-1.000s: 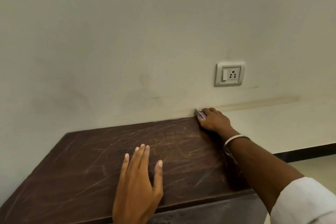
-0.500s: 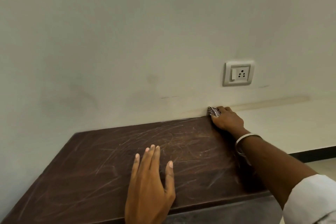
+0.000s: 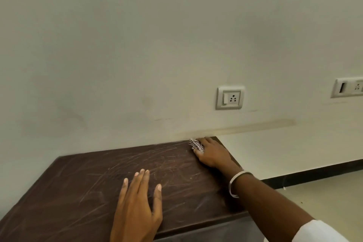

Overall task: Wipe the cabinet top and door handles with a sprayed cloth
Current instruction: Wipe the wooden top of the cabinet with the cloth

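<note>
The dark brown cabinet top is scratched and streaked and stands against a pale wall. My right hand presses a small patterned cloth onto the top's far right corner, next to the wall; most of the cloth is hidden under my fingers. A silver bangle sits on that wrist. My left hand lies flat on the top near its front edge, fingers apart, holding nothing. The door handles are out of view.
A wall socket with a switch is above the right corner, and a second switch plate sits at the far right. A black skirting and pale floor lie to the right of the cabinet.
My right hand has drawn the cloth a little towards me from the wall at the far right corner. My left hand has stayed flat on the top. The view has shifted right.
</note>
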Demonstrator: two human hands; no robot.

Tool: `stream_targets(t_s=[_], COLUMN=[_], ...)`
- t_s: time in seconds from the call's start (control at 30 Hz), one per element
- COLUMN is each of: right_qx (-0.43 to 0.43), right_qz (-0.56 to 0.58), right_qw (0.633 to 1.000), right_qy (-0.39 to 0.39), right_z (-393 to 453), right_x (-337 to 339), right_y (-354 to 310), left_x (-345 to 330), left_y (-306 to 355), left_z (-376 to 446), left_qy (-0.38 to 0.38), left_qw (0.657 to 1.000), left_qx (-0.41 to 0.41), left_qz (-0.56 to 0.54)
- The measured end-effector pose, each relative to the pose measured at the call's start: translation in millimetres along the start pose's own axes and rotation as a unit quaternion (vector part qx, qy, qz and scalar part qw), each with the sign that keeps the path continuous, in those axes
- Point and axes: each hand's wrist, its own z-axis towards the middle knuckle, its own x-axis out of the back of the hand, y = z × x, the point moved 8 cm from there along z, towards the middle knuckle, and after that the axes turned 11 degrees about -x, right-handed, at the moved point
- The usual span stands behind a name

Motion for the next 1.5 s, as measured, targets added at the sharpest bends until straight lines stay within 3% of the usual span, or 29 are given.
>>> stream_targets(t_s=[0.33, 0.73, 1.1, 1.5], right_qx=[-0.092, -0.010, -0.078, 0.001], right_qz=[0.064, -0.005, 0.015, 0.001], right_qw=[0.993, 0.999, 0.995, 0.999], right_qy=[0.026, 0.031, 0.061, 0.040], right_z=[-22.6, -77.2, -95.4, -128.8], right_x=[21.3, 20.4, 34.6, 27.6], right_y=[62.0, 28.6, 62.0, 27.6], left_x=[-0.4, 11.0, 18.5, 5.5], left_y=[0.2, 8.5, 16.4, 4.1], left_z=[-1.2, -5.6, -8.6, -7.5], left_qy=[-0.012, -0.026, -0.021, -0.028], left_qw=[1.000, 0.999, 1.000, 0.999], left_qx=[0.006, 0.020, 0.014, 0.009], left_qz=[0.018, 0.010, 0.001, -0.014])
